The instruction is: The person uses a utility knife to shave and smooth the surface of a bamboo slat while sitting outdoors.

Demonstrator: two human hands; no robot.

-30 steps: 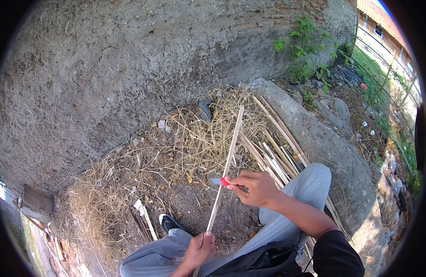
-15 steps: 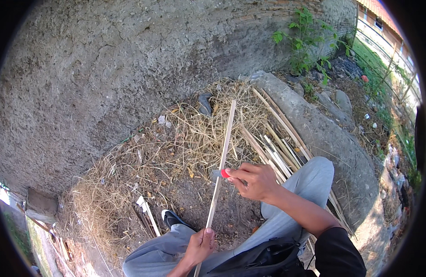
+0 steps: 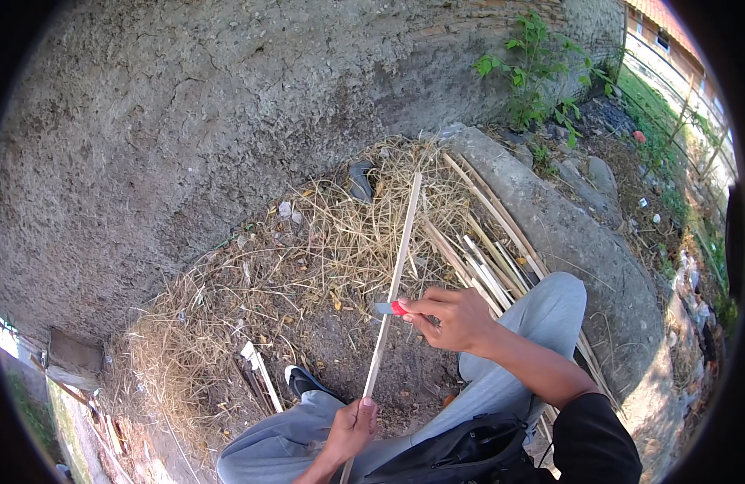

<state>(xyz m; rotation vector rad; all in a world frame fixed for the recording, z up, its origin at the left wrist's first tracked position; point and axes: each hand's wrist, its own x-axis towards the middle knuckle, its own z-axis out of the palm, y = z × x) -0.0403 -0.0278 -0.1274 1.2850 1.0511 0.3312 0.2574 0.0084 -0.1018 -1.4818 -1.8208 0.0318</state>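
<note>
A long, thin, pale wooden strip (image 3: 404, 242) slants up and away from my lap, over the straw. My left hand (image 3: 352, 427) is closed round its lower part, and the near end runs on below that hand. My right hand (image 3: 452, 320) pinches a small knife by its red handle (image 3: 398, 308). Its short, flat grey blade (image 3: 384, 308) lies across the middle of the strip, pointing left; I cannot tell how firmly it presses.
Beyond the straw (image 3: 324, 234) rises a rough grey wall (image 3: 203, 121). Several wooden strips (image 3: 489, 274) lie to the right, beside a large stone slab (image 3: 566, 218). More pieces (image 3: 263, 375) lie near my dark shoe (image 3: 308, 381). A black bag (image 3: 461, 452) rests on my lap.
My right hand has moved slightly toward me with the knife, and more of the blade shows. The far end of the wooden strip has shifted a little to the right.
</note>
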